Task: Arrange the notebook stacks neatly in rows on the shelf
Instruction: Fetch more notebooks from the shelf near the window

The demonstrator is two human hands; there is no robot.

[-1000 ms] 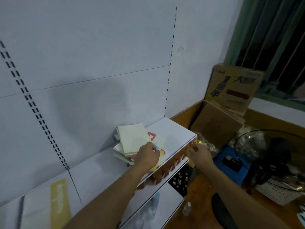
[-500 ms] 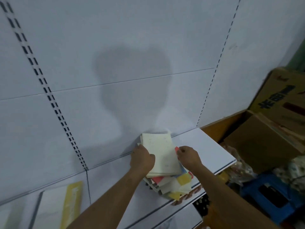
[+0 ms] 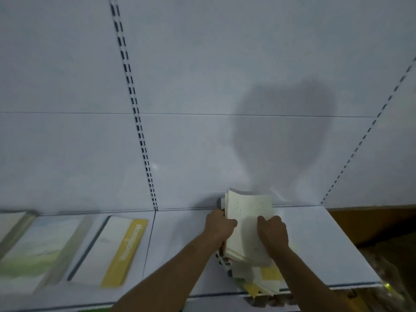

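An untidy stack of notebooks (image 3: 246,212) with a cream cover on top lies on the white shelf (image 3: 319,244), its far end near the back panel. Lower books with yellow covers (image 3: 269,274) stick out toward the front edge. My left hand (image 3: 219,225) grips the stack's left side. My right hand (image 3: 273,231) rests on top of the cream cover with fingers curled on its right part. To the left lie a white notebook with a yellow band (image 3: 112,248) and a green landscape-cover notebook (image 3: 38,246), flat in a row.
A slotted upright (image 3: 135,109) runs down the white back panel to the shelf joint. Brown cardboard (image 3: 382,224) sits beyond the shelf's right end. Bare shelf surface shows between the yellow-band notebook and the stack, and right of the stack.
The view has swung left, bringing the left-hand notebooks into sight. Both hands have stayed on the stack, which now lies straighter, lengthwise toward the back panel.
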